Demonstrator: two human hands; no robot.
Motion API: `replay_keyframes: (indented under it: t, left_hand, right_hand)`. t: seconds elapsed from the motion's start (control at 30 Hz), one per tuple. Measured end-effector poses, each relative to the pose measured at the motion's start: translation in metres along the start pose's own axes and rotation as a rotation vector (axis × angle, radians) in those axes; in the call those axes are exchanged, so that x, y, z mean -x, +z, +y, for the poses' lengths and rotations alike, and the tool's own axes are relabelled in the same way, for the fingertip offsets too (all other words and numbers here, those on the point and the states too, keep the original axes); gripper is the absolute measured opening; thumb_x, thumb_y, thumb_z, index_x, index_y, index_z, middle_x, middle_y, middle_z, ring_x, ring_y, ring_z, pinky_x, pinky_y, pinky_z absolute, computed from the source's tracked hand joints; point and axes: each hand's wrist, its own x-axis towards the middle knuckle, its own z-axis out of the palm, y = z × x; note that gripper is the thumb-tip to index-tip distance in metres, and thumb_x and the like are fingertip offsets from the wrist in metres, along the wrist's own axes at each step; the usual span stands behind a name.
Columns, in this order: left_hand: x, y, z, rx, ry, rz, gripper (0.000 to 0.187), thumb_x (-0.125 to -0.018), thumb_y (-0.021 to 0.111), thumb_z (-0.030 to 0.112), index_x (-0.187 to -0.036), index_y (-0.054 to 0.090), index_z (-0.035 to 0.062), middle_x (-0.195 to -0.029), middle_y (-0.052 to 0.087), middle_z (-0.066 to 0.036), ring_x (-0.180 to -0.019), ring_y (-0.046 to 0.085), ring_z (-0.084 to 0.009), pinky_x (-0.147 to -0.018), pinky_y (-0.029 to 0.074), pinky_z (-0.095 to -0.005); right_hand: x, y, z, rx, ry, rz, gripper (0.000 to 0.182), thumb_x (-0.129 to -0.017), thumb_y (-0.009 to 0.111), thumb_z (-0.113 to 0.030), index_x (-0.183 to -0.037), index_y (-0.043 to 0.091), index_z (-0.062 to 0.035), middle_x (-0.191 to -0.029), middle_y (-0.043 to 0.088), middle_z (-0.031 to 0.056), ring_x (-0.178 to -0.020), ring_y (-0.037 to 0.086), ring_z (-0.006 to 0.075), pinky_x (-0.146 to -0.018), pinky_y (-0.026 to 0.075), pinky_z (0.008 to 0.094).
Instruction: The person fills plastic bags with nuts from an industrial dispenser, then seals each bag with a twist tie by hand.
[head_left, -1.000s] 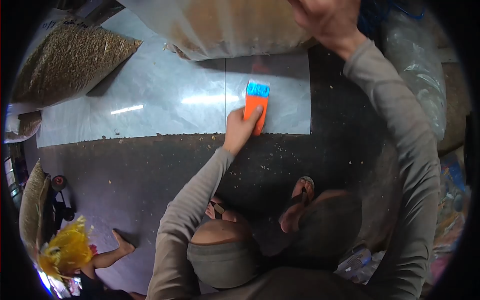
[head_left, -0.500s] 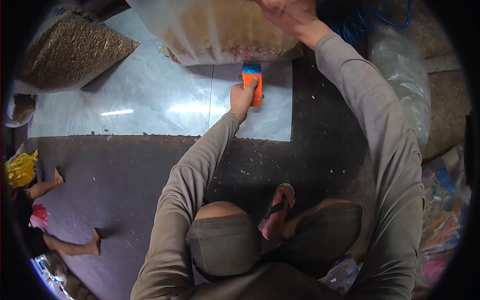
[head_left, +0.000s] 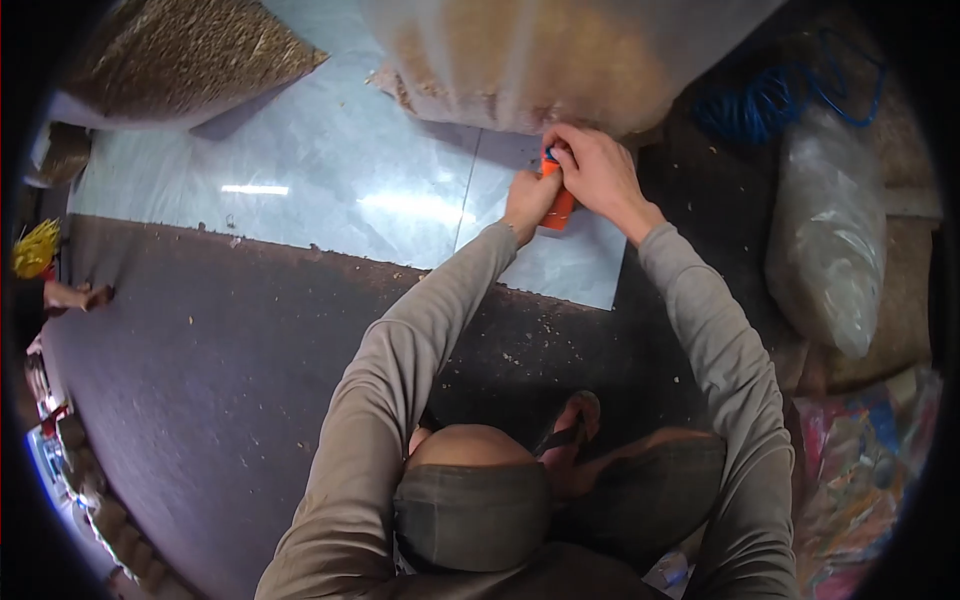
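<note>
My left hand is closed round a small, flat orange-and-blue box, whose exact kind I cannot make out. At its upper, blue end my right hand has its fingers curled and pinching; they cover most of that end. Just beyond both hands stands a large clear plastic bag with tan, grainy contents, its base on pale marbled tiles. Both hands are above the right-hand part of these tiles, close to the bag's lower edge.
Another bag of brown granules lies at the upper left. To the right are a blue cord coil, a filled clear plastic bag and a heap of colourful plastic. Another person's foot shows at the left edge.
My right hand has come down from the top of the large bag to the box in my left hand. The box is now more tilted. The view has shifted.
</note>
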Motion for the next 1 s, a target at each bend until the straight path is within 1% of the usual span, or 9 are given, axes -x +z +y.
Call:
replay_keyframes:
  t: [0.17, 0.3, 0.4, 0.5, 0.67, 0.73, 0.8, 0.93, 1.0]
  left_hand:
    - [-0.004, 0.005, -0.005, -0.013, -0.014, -0.034, 0.058, -0.087, 0.069, 0.047, -0.086, 0.072, -0.011, -0.078, 0.073, -0.018, -0.07, 0.073, -0.0239, -0.065, 0.056, -0.0368]
    - [0.017, 0.0, 0.001, -0.051, -0.097, -0.024, 0.059, -0.088, 0.071, 0.052, -0.082, 0.073, -0.0072, -0.076, 0.073, -0.018, -0.067, 0.073, -0.0243, -0.064, 0.057, -0.036]
    - [0.041, -0.002, 0.002, -0.086, -0.129, -0.042, 0.059, -0.092, 0.069, 0.05, -0.086, 0.07, -0.0088, -0.078, 0.072, -0.016, -0.065, 0.073, -0.0226, -0.061, 0.056, -0.0323]
    - [0.064, -0.01, -0.006, -0.081, -0.156, -0.04, 0.063, -0.093, 0.069, 0.053, -0.089, 0.069, -0.0096, -0.074, 0.071, -0.017, -0.064, 0.073, -0.0232, -0.059, 0.056, -0.0335]
    - [0.052, -0.012, 0.007, -0.079, -0.207, -0.015, 0.058, -0.093, 0.07, 0.047, -0.089, 0.067, -0.0106, -0.073, 0.07, -0.018, -0.057, 0.071, -0.0241, -0.054, 0.056, -0.035]
    - [0.033, -0.012, 0.009, 0.019, -0.222, -0.081, 0.058, -0.09, 0.073, 0.045, -0.091, 0.065, -0.0129, -0.073, 0.071, -0.02, -0.059, 0.074, -0.0278, -0.057, 0.058, -0.0354]
    - [0.017, -0.004, 0.019, 0.094, -0.235, -0.09, 0.047, -0.094, 0.071, 0.035, -0.095, 0.062, -0.011, -0.075, 0.067, -0.019, -0.055, 0.069, -0.0278, -0.05, 0.056, -0.0394]
    - [-0.007, 0.011, 0.027, 0.363, -0.4, -0.157, 0.038, -0.097, 0.064, 0.026, -0.115, 0.054, -0.0063, -0.083, 0.064, -0.02, -0.061, 0.069, -0.0316, -0.053, 0.058, -0.0447]
    - [-0.024, 0.014, -0.003, 0.791, -0.595, -0.285, 0.033, -0.1, 0.059, 0.025, -0.115, 0.056, -0.0045, -0.084, 0.066, -0.018, -0.067, 0.07, -0.0323, -0.058, 0.059, -0.0445]
  right_hand:
    - [-0.019, 0.005, 0.011, -0.018, 0.203, -0.321, 0.031, -0.097, 0.057, -0.013, -0.122, 0.074, -0.0149, -0.125, 0.07, 0.0124, -0.114, 0.066, 0.0341, -0.096, 0.052, 0.045]
    - [-0.033, 0.01, 0.028, -0.052, 0.235, -0.339, 0.03, -0.097, 0.058, -0.013, -0.122, 0.075, -0.0153, -0.124, 0.071, 0.0124, -0.114, 0.066, 0.0342, -0.096, 0.053, 0.0443]
    - [-0.048, 0.011, 0.038, -0.102, 0.16, -0.333, 0.03, -0.097, 0.06, -0.01, -0.123, 0.074, -0.0099, -0.117, 0.074, 0.0168, -0.105, 0.071, 0.0303, -0.091, 0.053, 0.037]
    - [-0.057, 0.009, 0.031, -0.12, 0.233, -0.413, 0.029, -0.095, 0.063, -0.007, -0.12, 0.076, -0.01, -0.113, 0.076, 0.0124, -0.097, 0.07, 0.0217, -0.087, 0.053, 0.0342]
    - [-0.065, 0.013, 0.036, -0.085, 0.292, -0.468, 0.029, -0.093, 0.064, -0.004, -0.118, 0.077, -0.008, -0.113, 0.076, 0.0127, -0.099, 0.07, 0.0225, -0.088, 0.053, 0.0336]
    - [-0.064, 0.016, 0.04, -0.121, 0.237, -0.441, 0.029, -0.093, 0.064, -0.003, -0.118, 0.077, -0.0072, -0.114, 0.076, 0.0128, -0.099, 0.07, 0.0229, -0.088, 0.053, 0.0335]
    - [-0.065, 0.013, 0.038, -0.138, 0.245, -0.434, 0.028, -0.092, 0.065, -0.001, -0.118, 0.076, -0.006, -0.114, 0.076, 0.0142, -0.1, 0.07, 0.0241, -0.09, 0.053, 0.0333]
    - [-0.066, 0.016, 0.038, -0.184, 0.306, -0.47, 0.028, -0.094, 0.065, -0.001, -0.118, 0.076, -0.0062, -0.115, 0.076, 0.015, -0.102, 0.071, 0.0246, -0.091, 0.053, 0.0333]
    - [-0.064, 0.018, 0.039, -0.175, 0.299, -0.453, 0.026, -0.096, 0.064, -0.004, -0.119, 0.076, -0.0063, -0.115, 0.075, 0.0159, -0.103, 0.071, 0.0257, -0.091, 0.053, 0.0332]
